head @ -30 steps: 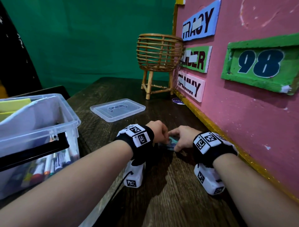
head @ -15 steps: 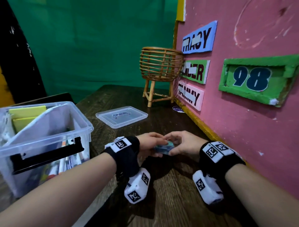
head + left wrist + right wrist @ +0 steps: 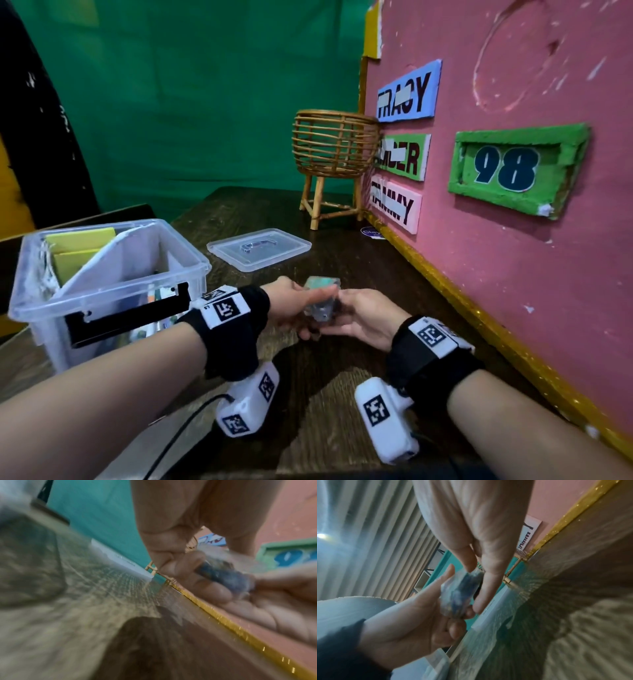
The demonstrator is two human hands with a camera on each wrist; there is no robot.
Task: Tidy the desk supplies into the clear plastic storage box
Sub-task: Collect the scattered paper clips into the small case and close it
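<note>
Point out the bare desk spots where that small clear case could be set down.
Bare wood lies between the lid and the pink board, in front of the rattan stand. More lies near the desk edge, between the wrists. It is crowded where both hands, left hand and right hand, hold the small clear case, and leftward by the storage box.

A clear plastic storage box (image 3: 113, 274) with a black latch (image 3: 126, 317) is seen holding yellow pads (image 3: 82, 236). A pink board (image 3: 513, 274) edged in gold glitter carries a green-framed plaque (image 3: 513, 168) with dark blue numerals. A green backdrop (image 3: 205, 102) is shown behind a dark brown wood-grain table (image 3: 325, 394).
</note>
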